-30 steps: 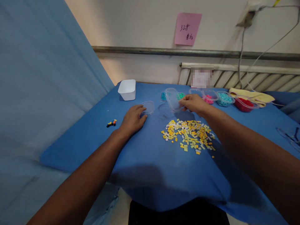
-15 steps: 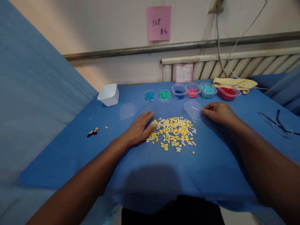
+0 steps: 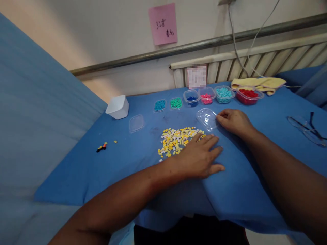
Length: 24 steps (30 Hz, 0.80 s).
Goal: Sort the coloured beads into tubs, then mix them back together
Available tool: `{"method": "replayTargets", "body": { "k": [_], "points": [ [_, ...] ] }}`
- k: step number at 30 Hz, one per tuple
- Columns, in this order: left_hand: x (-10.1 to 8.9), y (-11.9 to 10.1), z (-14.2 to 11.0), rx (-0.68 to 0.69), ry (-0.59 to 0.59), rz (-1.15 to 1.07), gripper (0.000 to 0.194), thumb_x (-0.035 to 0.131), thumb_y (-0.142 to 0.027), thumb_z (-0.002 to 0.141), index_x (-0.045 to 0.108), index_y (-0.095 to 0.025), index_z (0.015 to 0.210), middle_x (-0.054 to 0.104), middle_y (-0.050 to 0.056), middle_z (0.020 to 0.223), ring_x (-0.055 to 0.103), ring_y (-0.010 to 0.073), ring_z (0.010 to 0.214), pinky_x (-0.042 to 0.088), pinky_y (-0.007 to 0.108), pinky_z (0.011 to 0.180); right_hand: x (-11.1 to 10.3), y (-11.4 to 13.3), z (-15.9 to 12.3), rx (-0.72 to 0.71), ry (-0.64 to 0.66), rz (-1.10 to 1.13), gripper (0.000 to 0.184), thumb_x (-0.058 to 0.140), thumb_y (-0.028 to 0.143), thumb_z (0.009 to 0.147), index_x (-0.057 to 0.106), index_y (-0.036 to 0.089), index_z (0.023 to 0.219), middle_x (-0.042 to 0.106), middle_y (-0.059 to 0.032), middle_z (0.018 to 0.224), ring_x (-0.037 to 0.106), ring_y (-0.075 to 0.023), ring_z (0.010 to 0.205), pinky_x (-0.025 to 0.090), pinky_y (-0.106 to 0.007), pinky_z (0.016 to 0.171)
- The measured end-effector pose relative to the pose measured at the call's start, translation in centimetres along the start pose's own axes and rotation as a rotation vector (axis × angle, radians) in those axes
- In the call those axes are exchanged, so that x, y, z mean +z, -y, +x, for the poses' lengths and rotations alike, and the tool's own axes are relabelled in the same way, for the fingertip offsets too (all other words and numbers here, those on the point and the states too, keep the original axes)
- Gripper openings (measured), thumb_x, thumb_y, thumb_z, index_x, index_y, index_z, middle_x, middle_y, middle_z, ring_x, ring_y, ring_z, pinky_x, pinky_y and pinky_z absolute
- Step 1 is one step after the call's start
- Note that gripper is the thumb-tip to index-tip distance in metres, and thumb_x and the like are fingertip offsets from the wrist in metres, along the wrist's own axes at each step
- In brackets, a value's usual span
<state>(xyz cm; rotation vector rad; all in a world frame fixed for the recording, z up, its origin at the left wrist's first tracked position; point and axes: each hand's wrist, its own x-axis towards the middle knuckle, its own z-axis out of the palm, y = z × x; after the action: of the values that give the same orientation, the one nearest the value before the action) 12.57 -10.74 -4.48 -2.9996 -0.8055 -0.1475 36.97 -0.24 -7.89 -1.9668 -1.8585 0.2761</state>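
Observation:
A loose pile of small yellow and white building bricks (image 3: 173,140) lies spread on the blue cloth. Across its near right side rests my left hand (image 3: 200,156), palm down with the fingers spread; it covers part of the pile. My right hand (image 3: 234,120) pinches the right rim of a clear plastic container (image 3: 206,118) just behind the pile. The container looks tilted, and no bricks show inside it. Left of the pile, a clear flat lid (image 3: 137,123) lies on the cloth.
Along the back stand clear tubs of teal (image 3: 159,105), green (image 3: 176,103), dark blue (image 3: 191,98), pink (image 3: 206,96), light blue (image 3: 224,94) and red (image 3: 248,96) pieces. A white box (image 3: 118,107) is at back left, a yellow cloth (image 3: 258,83) at back right, glasses (image 3: 308,128) far right.
My left hand has moved from the pile's left edge over to its near right side. My right hand stays at the container's rim. The view has tilted and shifted slightly.

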Motion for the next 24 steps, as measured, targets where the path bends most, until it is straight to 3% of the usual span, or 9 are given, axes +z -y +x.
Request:
{"method": "replayTargets", "body": {
  "k": [2, 4, 9, 11, 14, 16, 18, 21, 24],
  "points": [
    [0.4, -0.9, 0.5, -0.005, -0.024, 0.066, 0.057, 0.045, -0.059, 0.118, 0.069, -0.015, 0.146, 0.066, 0.020, 0.155, 0.058, 0.0382, 0.150, 0.038, 0.063, 0.131, -0.1, -0.3, 0.0, -0.012, -0.004, -0.014, 0.037, 0.061, 0.044, 0.102, 0.087, 0.020, 0.114, 0.088, -0.0134, 0.109, 0.080, -0.0335, 0.104, 0.054, -0.039, 0.081],
    [0.3, -0.5, 0.4, -0.067, -0.025, 0.117, 0.043, 0.047, -0.046, 0.118, 0.072, -0.015, 0.133, 0.071, 0.018, 0.137, 0.064, 0.0365, 0.138, 0.043, 0.061, 0.127, -0.3, -0.5, 0.1, -0.017, 0.009, -0.037, 0.038, 0.060, 0.043, 0.101, 0.086, 0.019, 0.115, 0.087, -0.0141, 0.109, 0.080, -0.0341, 0.104, 0.055, -0.040, 0.081],
    [-1.5, 3.4, -2.0, -0.231, 0.066, 0.113, 0.029, 0.049, -0.030, 0.115, 0.073, -0.014, 0.115, 0.073, 0.016, 0.123, 0.070, 0.0314, 0.114, 0.056, 0.051, 0.108, -0.7, -0.3, 0.0, -0.011, 0.063, -0.097, 0.038, 0.059, 0.043, 0.101, 0.087, 0.021, 0.116, 0.086, -0.0139, 0.106, 0.079, -0.0354, 0.100, 0.055, -0.042, 0.078],
    [-2.4, 4.8, -3.8, -0.297, 0.037, 0.035, 0.031, 0.048, -0.032, 0.116, 0.073, -0.015, 0.117, 0.074, 0.016, 0.128, 0.071, 0.0304, 0.117, 0.058, 0.049, 0.107, -0.7, -0.2, -0.1, 0.002, 0.058, -0.114, 0.038, 0.060, 0.044, 0.102, 0.087, 0.021, 0.118, 0.086, -0.0150, 0.106, 0.079, -0.0366, 0.098, 0.056, -0.044, 0.080],
    [-3.3, 5.8, -7.3, -0.423, -0.120, -0.076, 0.044, 0.039, -0.043, 0.121, 0.069, -0.015, 0.138, 0.069, 0.018, 0.151, 0.066, 0.0302, 0.142, 0.053, 0.049, 0.123, -1.0, 0.2, -0.3, -0.055, -0.065, -0.105, 0.044, 0.062, 0.047, 0.104, 0.086, 0.016, 0.124, 0.083, -0.0226, 0.119, 0.077, -0.0409, 0.108, 0.060, -0.052, 0.091],
    [-3.3, 5.5, -9.5, -0.504, -0.142, -0.073, 0.060, 0.038, -0.057, 0.120, 0.056, -0.015, 0.159, 0.051, 0.021, 0.174, 0.048, 0.0354, 0.164, 0.041, 0.057, 0.135, -1.1, 1.0, -0.8, -0.190, -0.178, -0.038, 0.048, 0.059, 0.047, 0.108, 0.083, 0.012, 0.129, 0.080, -0.0259, 0.131, 0.074, -0.0424, 0.121, 0.059, -0.057, 0.104],
    [-2.6, 4.7, -11.2, -0.515, -0.053, -0.085, 0.083, 0.041, -0.073, 0.115, 0.037, -0.015, 0.174, 0.029, 0.024, 0.186, 0.028, 0.0404, 0.175, 0.032, 0.064, 0.140, -0.7, 2.6, -1.8, -0.378, -0.211, 0.065, 0.051, 0.053, 0.046, 0.112, 0.079, 0.010, 0.136, 0.077, -0.0251, 0.141, 0.070, -0.0410, 0.133, 0.054, -0.058, 0.118],
    [-0.9, 3.7, -12.0, -0.478, 0.066, -0.114, 0.102, 0.041, -0.083, 0.110, 0.021, -0.011, 0.180, 0.016, 0.027, 0.189, 0.015, 0.0422, 0.178, 0.027, 0.066, 0.142, 1.2, 5.5, -4.2, -0.669, -0.013, 0.154, 0.065, 0.047, 0.054, 0.115, 0.064, 0.010, 0.160, 0.064, -0.0231, 0.165, 0.059, -0.0386, 0.155, 0.045, -0.059, 0.131],
    [0.6, 4.1, -11.1, -0.461, 0.040, -0.121, 0.106, 0.038, -0.085, 0.109, 0.021, -0.008, 0.180, 0.017, 0.029, 0.188, 0.013, 0.0408, 0.178, 0.024, 0.062, 0.143, 3.5, 7.8, -6.4, -0.747, 0.227, 0.131, 0.083, 0.041, 0.066, 0.115, 0.050, 0.008, 0.173, 0.045, -0.0242, 0.180, 0.041, -0.0401, 0.170, 0.037, -0.063, 0.137]
  ]
}}
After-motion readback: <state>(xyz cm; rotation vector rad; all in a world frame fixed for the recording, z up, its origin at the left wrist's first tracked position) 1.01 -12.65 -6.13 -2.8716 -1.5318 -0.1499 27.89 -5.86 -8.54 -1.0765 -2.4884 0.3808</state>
